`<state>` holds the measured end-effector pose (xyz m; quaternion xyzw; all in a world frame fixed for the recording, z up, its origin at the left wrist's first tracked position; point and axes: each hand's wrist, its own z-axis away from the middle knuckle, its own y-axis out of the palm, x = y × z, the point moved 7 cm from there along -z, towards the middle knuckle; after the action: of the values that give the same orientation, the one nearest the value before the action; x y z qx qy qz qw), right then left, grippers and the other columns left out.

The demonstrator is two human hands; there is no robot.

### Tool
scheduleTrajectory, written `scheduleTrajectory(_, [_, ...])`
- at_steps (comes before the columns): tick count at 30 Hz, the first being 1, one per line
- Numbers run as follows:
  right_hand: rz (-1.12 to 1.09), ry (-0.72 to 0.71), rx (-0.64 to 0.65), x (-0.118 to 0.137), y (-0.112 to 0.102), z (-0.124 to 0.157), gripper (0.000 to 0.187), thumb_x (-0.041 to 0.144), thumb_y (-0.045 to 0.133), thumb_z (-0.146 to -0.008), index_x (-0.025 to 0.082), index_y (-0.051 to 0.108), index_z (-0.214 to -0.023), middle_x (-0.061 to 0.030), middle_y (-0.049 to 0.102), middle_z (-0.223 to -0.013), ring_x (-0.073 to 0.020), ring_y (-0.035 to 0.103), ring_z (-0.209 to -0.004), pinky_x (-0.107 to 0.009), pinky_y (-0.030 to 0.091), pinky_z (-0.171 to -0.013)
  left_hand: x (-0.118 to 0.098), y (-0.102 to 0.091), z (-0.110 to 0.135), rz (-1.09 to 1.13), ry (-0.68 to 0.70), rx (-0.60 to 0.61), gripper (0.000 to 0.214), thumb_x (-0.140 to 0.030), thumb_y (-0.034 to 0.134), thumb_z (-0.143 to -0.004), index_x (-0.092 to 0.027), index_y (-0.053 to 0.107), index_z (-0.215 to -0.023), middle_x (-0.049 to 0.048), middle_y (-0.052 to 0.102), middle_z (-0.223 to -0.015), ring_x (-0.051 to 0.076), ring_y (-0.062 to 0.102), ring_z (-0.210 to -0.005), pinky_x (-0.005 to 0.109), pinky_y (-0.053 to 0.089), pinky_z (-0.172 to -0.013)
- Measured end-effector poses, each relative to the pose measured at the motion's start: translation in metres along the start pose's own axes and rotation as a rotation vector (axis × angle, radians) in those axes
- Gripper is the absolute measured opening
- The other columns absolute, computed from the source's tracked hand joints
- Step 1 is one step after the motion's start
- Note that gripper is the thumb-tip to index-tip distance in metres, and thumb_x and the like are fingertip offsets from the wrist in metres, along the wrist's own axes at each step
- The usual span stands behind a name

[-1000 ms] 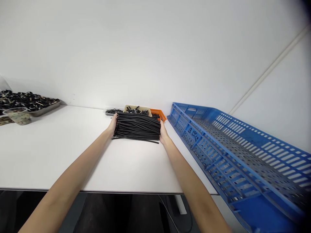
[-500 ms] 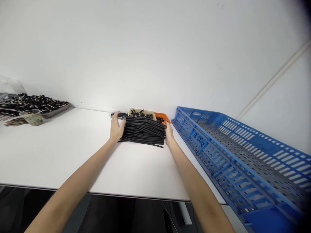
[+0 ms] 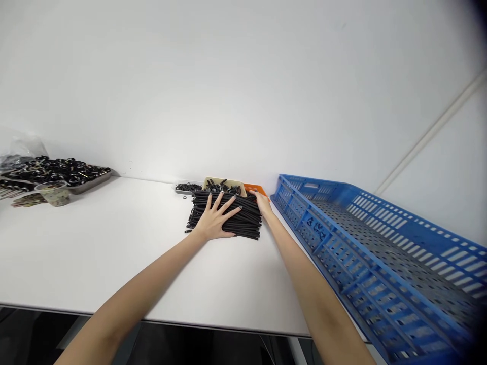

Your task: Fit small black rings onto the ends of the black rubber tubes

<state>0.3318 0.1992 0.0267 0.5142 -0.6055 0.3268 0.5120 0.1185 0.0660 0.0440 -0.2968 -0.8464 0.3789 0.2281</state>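
Note:
A pile of black rubber-like tubes [image 3: 247, 219] lies on the white table, the tubes running roughly left to right. Across the top of the pile my left hand [image 3: 216, 219] rests flat with its fingers spread. At the right ends of the tubes is my right hand [image 3: 262, 203], its fingers stretched out toward an orange basket [image 3: 255, 187] and holding nothing that I can see. Behind the pile stands a cream tray [image 3: 243, 188] of small black parts. Beside it a clear tray [image 3: 177, 189] holds small black rings, and one loose ring [image 3: 184, 197] lies in front.
A large blue plastic crate [image 3: 331, 238] runs along the right side. On the far left are a metal tray [image 3: 93, 181] heaped with black parts, a clear plastic cup [image 3: 57, 195], a patterned glove-like item [image 3: 28, 201] and a plastic bag [image 3: 28, 147]. A white wall [image 3: 228, 91] rises behind.
My left hand has moved from the tubes' left ends onto the top of the pile, fingers spread. My right hand stays at the right ends. The view has tilted slightly up.

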Motion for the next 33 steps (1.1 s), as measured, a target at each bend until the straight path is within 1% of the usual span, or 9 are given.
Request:
scheduleTrajectory(2, [0.055, 0.024, 0.001, -0.003, 0.0, 0.002, 0.015, 0.028, 0.061, -0.075, 0.024, 0.074, -0.07, 0.0015, 0.073, -0.08, -0.022, 0.063, -0.103, -0.044, 0.033, -0.111, 0.005, 0.002, 0.0, 0.002, -0.021, -0.003, 0.091, -0.069, 0.062, -0.071, -0.032, 0.035, -0.15, 0.0058, 0.021, -0.161, 0.045, 0.006, -0.147, 0.068, -0.005, -0.114])
scheduleTrajectory(6, [0.097, 0.011, -0.022, -0.006, -0.004, 0.012, 0.02, 0.031, 0.058, -0.078, 0.024, 0.075, -0.071, 0.0002, 0.074, -0.085, -0.0215, 0.065, -0.099, -0.04, 0.037, -0.109, 0.008, 0.007, -0.001, 0.016, -0.024, 0.001, 0.091, -0.071, 0.06, -0.072, -0.032, 0.036, -0.15, 0.0058, 0.023, -0.16, 0.046, 0.007, -0.146, 0.068, -0.005, -0.113])
scheduleTrajectory(10, [0.148, 0.004, -0.039, -0.008, -0.007, 0.019, 0.029, 0.038, 0.052, -0.082, 0.024, 0.076, -0.072, -0.0009, 0.074, -0.085, -0.0222, 0.065, -0.098, -0.04, 0.038, -0.108, 0.01, 0.009, -0.003, 0.027, -0.033, 0.008, 0.092, -0.071, 0.061, -0.071, -0.031, 0.036, -0.15, 0.0059, 0.024, -0.16, 0.046, 0.009, -0.146, 0.066, -0.005, -0.114])
scheduleTrajectory(14, [0.149, -0.01, -0.098, -0.008, -0.012, 0.024, 0.028, 0.038, 0.053, -0.082, 0.025, 0.076, -0.074, 0.0, 0.074, -0.088, -0.022, 0.064, -0.103, -0.039, 0.039, -0.108, 0.011, 0.009, -0.005, 0.034, -0.036, 0.008, 0.091, -0.07, 0.061, -0.071, -0.031, 0.036, -0.149, 0.0062, 0.025, -0.16, 0.045, 0.011, -0.146, 0.065, -0.004, -0.115])
scheduleTrajectory(18, [0.176, 0.022, -0.168, -0.011, -0.02, 0.028, 0.03, 0.041, 0.052, -0.083, 0.025, 0.076, -0.075, -0.001, 0.074, -0.087, -0.0238, 0.065, -0.102, -0.041, 0.041, -0.106, 0.011, 0.008, -0.006, 0.029, -0.04, 0.01, 0.091, -0.069, 0.063, -0.07, -0.031, 0.037, -0.149, 0.0067, 0.027, -0.159, 0.045, 0.013, -0.145, 0.065, -0.004, -0.115])
scheduleTrajectory(23, [0.18, 0.007, -0.116, -0.015, -0.02, 0.03, 0.037, 0.047, 0.048, -0.086, 0.024, 0.078, -0.084, -0.0012, 0.075, -0.091, -0.0243, 0.064, -0.107, -0.038, 0.042, -0.105, 0.011, 0.006, -0.007, 0.011, -0.053, 0.028, 0.09, -0.071, 0.059, -0.072, -0.031, 0.037, -0.149, 0.0056, 0.028, -0.159, 0.044, 0.015, -0.146, 0.064, -0.002, -0.116])
scheduleTrajectory(29, [0.17, 0.026, -0.087, -0.015, -0.019, 0.033, 0.041, 0.05, 0.047, -0.087, 0.024, 0.078, -0.089, -0.0012, 0.073, -0.106, -0.0239, 0.062, -0.112, -0.039, 0.04, -0.107, 0.01, 0.005, -0.007, 0.001, -0.064, 0.037, 0.09, -0.071, 0.06, -0.071, -0.031, 0.037, -0.149, 0.006, 0.028, -0.159, 0.044, 0.015, -0.145, 0.064, -0.001, -0.116])
scheduleTrajectory(33, [0.122, 0.047, -0.069, -0.014, -0.016, 0.035, 0.041, 0.048, 0.047, -0.087, 0.022, 0.077, -0.094, -0.0023, 0.074, -0.103, -0.0238, 0.062, -0.111, -0.04, 0.04, -0.107, 0.01, 0.005, -0.007, 0.012, -0.066, 0.046, 0.09, -0.071, 0.06, -0.071, -0.031, 0.038, -0.149, 0.006, 0.027, -0.159, 0.044, 0.014, -0.145, 0.064, -0.002, -0.116])
